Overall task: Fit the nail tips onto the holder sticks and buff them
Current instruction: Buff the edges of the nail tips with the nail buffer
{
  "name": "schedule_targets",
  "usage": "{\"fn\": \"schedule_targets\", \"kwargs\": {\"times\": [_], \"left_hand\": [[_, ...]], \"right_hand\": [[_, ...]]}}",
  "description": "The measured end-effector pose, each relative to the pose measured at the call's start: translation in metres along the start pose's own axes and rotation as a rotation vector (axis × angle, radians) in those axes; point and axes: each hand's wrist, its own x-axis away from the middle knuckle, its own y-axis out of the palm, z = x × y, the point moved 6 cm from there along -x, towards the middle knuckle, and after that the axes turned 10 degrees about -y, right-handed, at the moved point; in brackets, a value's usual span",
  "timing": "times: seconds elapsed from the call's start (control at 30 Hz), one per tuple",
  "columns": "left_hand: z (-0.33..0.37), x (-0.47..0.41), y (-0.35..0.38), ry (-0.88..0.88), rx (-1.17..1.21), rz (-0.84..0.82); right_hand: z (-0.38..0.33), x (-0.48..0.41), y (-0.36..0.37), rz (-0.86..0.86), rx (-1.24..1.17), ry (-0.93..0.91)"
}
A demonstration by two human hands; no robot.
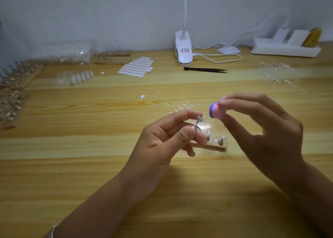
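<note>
My left hand pinches a small clear holder stick between thumb and fingers, and a pale nail tip sits on its top end. My right hand grips a pink and purple buffer block between thumb and fingertips, just right of the nail tip and a little apart from it. Below both hands a small wooden base lies on the table with another holder stick standing in it. A few loose clear nail tips lie behind my left hand.
A sheet of white adhesive tabs, black tweezers and a white clip lamp with its cable stand at the back. Wooden racks of holder sticks line the left edge. Strips of nail tips lie left, more at right.
</note>
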Motion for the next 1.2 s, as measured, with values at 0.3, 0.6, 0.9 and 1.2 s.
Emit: {"fn": "schedule_targets", "kwargs": {"times": [0.3, 0.6, 0.9, 1.2], "left_hand": [[-0.013, -0.006, 0.001, -0.226, 0.364, -0.104], [-0.014, -0.003, 0.007, -0.306, 0.470, -0.134], [-0.016, -0.003, 0.007, -0.333, 0.458, -0.132], [-0.014, -0.002, 0.005, -0.325, 0.433, -0.100]], "right_hand": [[-0.008, 0.002, 0.008, -0.008, 0.015, -0.052], [-0.011, 0.006, 0.014, -0.012, -0.003, -0.056], [-0.015, 0.008, 0.017, 0.002, 0.018, -0.096], [-0.017, 0.008, 0.015, 0.040, 0.064, -0.117]]}}
